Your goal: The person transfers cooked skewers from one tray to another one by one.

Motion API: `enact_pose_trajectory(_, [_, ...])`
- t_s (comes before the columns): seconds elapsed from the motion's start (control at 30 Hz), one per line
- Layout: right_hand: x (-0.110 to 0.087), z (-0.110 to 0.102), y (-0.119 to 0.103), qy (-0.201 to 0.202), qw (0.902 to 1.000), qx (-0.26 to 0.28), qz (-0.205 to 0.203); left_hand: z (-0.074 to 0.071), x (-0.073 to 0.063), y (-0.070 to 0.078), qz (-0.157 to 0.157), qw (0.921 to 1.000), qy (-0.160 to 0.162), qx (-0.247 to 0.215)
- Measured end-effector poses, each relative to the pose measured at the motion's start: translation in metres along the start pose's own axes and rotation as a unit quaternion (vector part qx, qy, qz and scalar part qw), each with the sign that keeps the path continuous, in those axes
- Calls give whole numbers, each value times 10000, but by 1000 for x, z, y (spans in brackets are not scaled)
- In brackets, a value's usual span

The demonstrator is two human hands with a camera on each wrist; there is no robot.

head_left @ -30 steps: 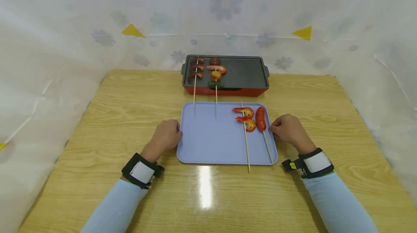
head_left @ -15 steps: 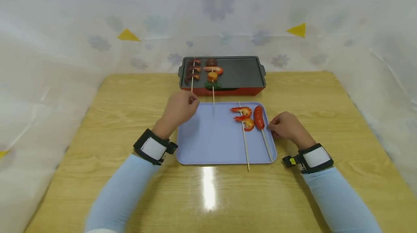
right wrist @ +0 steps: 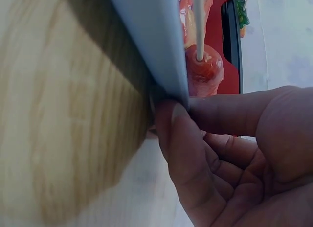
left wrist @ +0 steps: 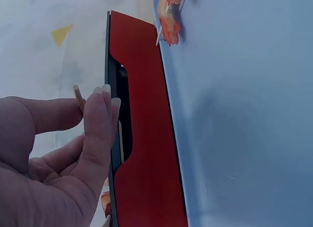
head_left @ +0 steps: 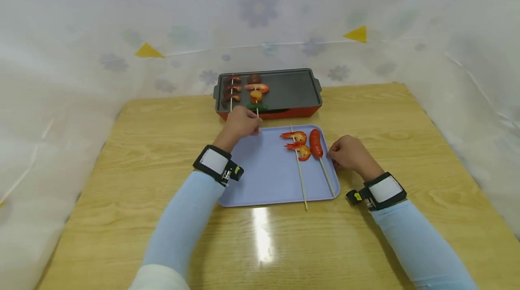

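My left hand [head_left: 243, 122] pinches the lower stick of a mixed skewer [head_left: 256, 96] between thumb and forefinger. That skewer carries a dark round piece, a shrimp, a yellow-orange piece and a green piece; its food lies on the grill [head_left: 290, 89]. The stick's end [left wrist: 77, 92] pokes out of the fingertips in the left wrist view. At the right rim of the lavender tray [head_left: 268, 177], my right hand [head_left: 347, 152] grips the edge between thumb and fingers. A shrimp skewer [head_left: 302, 151] and a sausage skewer [head_left: 315, 143] lie on the tray's right side.
Left of the mixed skewer, another skewer with brown pieces [head_left: 231, 89] lies on the grill, its stick running down behind my left hand. The grill's red front wall [left wrist: 146, 114] stands close behind the tray. A flower-patterned sheet [head_left: 260, 8] hangs behind the wooden table [head_left: 162, 127].
My left hand has left the tray's left rim and moved up and right, past the brown-piece skewer, to the mixed skewer's stick. My right hand has stayed on the tray's rim.
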State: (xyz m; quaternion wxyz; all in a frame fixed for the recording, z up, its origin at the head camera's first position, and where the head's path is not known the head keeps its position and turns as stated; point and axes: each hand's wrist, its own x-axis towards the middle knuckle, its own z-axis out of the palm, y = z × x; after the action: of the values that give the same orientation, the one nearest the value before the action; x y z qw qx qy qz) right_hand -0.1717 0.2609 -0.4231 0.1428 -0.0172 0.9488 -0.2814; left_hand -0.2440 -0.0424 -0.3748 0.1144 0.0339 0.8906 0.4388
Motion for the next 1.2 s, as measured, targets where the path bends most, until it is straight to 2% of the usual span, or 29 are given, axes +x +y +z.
enact_pose_trajectory(0.13, [2,2,-4,34,10000,15,-84,-2,3,-3,-366,9967,-172,-701])
enact_pose_trajectory(0.23, [5,3,-4,75,9999,-24,-129,-4,4,-4,-509,9910,-327,-1196])
enact_pose_trajectory(0.33, [8,5,-4,96,9998,-44,-142,-5,5,-6,-572,9864,-445,-1478])
enact_pose_trajectory(0.57, [9,8,-5,97,10000,9,-13,-6,6,-10,-533,9876,-434,-1412])
enact_pose_trajectory(0.87, [10,7,-6,189,9997,-95,-96,-7,2,-9,-211,9893,-450,-1369])
enact_pose_trajectory(1.03, [10,7,-5,279,9993,-102,-232,-9,-9,-6,-99,9889,-562,-1375])
enact_pose_trajectory(1.2, [10,7,-3,242,9993,-107,-272,-11,-29,-3,-96,9881,-770,-1326])
